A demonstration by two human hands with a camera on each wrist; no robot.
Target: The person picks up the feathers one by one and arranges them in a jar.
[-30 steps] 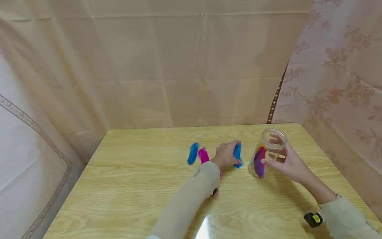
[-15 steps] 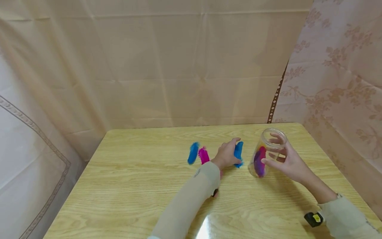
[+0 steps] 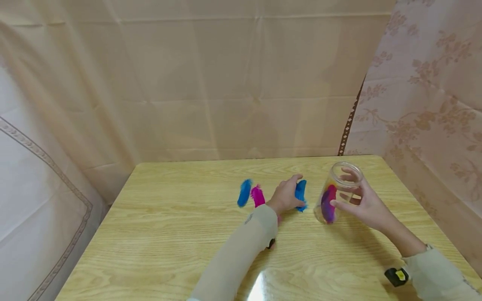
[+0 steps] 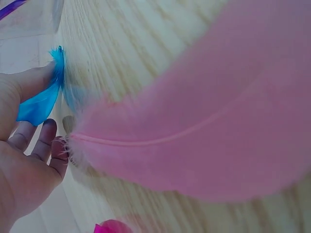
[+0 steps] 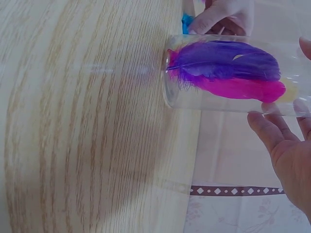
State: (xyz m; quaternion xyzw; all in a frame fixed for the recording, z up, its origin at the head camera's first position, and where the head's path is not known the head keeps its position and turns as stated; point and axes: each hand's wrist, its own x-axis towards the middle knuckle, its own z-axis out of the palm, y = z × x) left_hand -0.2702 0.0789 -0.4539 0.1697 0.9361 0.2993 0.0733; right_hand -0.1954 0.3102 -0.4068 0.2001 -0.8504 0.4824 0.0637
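Observation:
My left hand [image 3: 286,195] pinches a blue feather [image 3: 301,193] low over the table, thumb on one side and fingers on the other. In the left wrist view this feather [image 4: 40,108] bends past the thumb. My right hand [image 3: 364,208] grips a clear jar [image 3: 332,179], which leans toward the right, its mouth up. Inside are a purple feather [image 5: 223,60], a magenta feather [image 5: 243,89] and something yellow [image 5: 290,91]. Under the left wrist lies a pale pink feather [image 4: 194,131], mostly hidden by the sleeve in the head view.
Left of my left hand, another blue feather [image 3: 244,193] and a magenta feather [image 3: 257,196] lie on the wooden table [image 3: 180,234]. Beige curtain [image 3: 226,83] hangs behind the far edge, with patterned cloth [image 3: 433,104] on the right. A black wrist camera [image 3: 396,276] sits by the right cuff.
Almost nothing differs: the blue feather shifts very slightly in my left hand's fingers, while the right hand and jar stay in place.

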